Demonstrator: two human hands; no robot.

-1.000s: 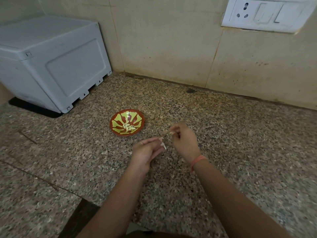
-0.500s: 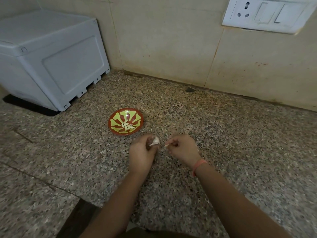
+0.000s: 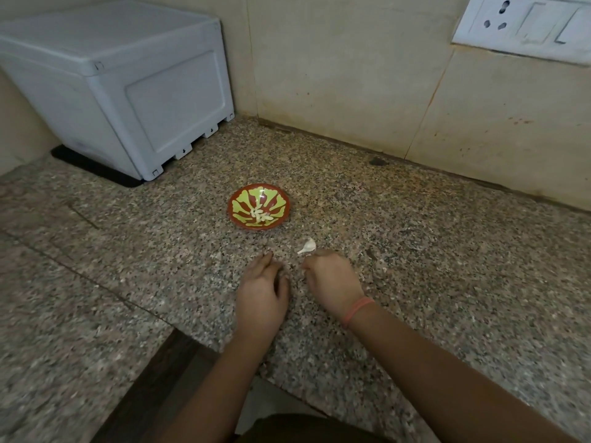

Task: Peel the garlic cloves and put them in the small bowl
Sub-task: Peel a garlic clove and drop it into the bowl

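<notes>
Both my hands are down low on the bench [image 3: 447,251], side by side with a small gap between them. My left hand [image 3: 262,292] lies with its back up and its fingers loose and a little bent. The tips point to the bowl, and I see nothing in this hand. My right hand [image 3: 331,279] has its fingers curled under, like a soft fist. It has a pink band [image 3: 357,311] on the wrist.

One garlic clove [image 3: 308,245] with its white skin on sits right at the front of my right hand, on the far side of the knuckles. Its thin tail points left. It is so close that I cannot tell if my fingers pinch it or if it just lies on the bench touching them.

The small bowl [image 3: 238,199] is a bit past my hands, more to the left. It is red with yellow-green stripes. A little heap of peeled cloves [image 3: 260,215] lies in the middle of it. The clove with skin is between the bowl and my right hand, not in the bowl.

Far to the left a big white box [image 3: 128,84] stands on a black mat [image 3: 96,169], up against the wall [image 3: 335,75]. High on the right of the wall is a white plug plate [image 3: 527,24].
</notes>
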